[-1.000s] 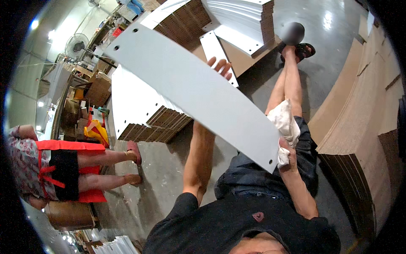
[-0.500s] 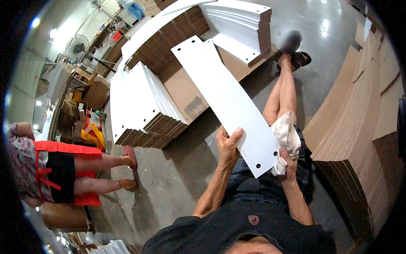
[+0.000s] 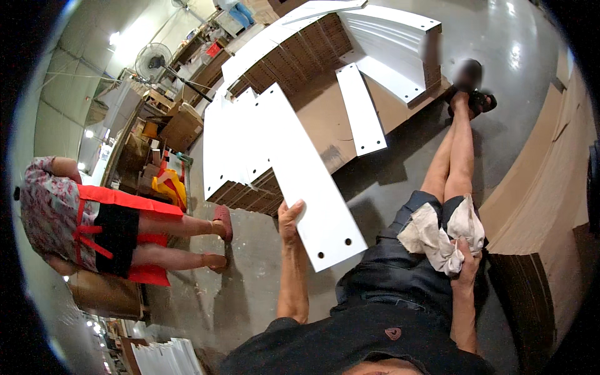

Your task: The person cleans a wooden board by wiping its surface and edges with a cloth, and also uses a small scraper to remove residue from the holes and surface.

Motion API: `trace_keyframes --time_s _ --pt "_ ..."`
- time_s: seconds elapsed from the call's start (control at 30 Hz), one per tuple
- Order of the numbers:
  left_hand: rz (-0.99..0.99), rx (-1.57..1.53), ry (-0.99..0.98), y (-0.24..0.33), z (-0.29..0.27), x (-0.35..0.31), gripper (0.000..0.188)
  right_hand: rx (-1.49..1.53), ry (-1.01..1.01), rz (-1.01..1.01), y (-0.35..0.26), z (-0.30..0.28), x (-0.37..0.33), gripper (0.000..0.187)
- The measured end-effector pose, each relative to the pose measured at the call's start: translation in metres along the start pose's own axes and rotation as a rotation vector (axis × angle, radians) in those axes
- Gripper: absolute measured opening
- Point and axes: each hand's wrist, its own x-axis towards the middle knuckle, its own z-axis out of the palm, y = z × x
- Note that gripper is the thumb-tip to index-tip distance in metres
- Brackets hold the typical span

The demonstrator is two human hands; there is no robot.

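Since half a second ago the white panel (image 3: 306,181) has swung left, from over the lap toward the stack at ten o'clock; I log it as leaving the lap area.

Near: my right hand (image 3: 465,259) is closed around a crumpled white rag (image 3: 437,234) resting on the right thigh, at about three o'clock from the panel's near end. My left hand (image 3: 289,219) is clamped on the panel's left edge close to its near end, thumb on top, just beside the two punched holes.

Mid: the panel slants away from me, its far end lying over the pile of white panels (image 3: 234,147) stacked on edge on the floor.

Far: at twelve to one o'clock, a loose white strip (image 3: 360,109) lies on a brown cardboard sheet (image 3: 325,119), with taller white stacks (image 3: 394,44) behind.

Judgement: wiping of this piece looks finished, with the rag parked; setting it onto the pile remains. How many pieces are left I cannot tell.

At nine o'clock, another person in a red apron (image 3: 94,219) sits well apart.
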Motion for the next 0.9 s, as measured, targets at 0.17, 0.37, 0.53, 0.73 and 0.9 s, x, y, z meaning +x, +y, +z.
trace_keyframes --time_s 0.17,0.37,0.53,0.73,0.9 --pt "-0.046 -0.02 0.041 0.038 -0.04 0.001 0.042 0.004 -0.029 0.017 -0.008 0.009 -0.002 0.022" --pt "-0.182 -0.139 -0.098 0.041 -0.122 0.045 0.048 0.007 -0.022 -0.004 -0.004 0.009 -0.002 0.028" --pt "-0.062 -0.327 -0.116 0.035 -0.132 0.07 0.051 -0.012 -0.039 -0.009 -0.003 0.011 -0.004 0.03" --pt "0.183 -0.04 0.546 0.024 -0.13 0.018 0.041 -0.035 -0.073 0.012 -0.001 0.006 -0.004 0.033" --pt "0.651 0.805 0.585 0.036 -0.065 -0.074 0.036 -0.054 -0.033 0.026 0.003 0.004 -0.001 0.033"
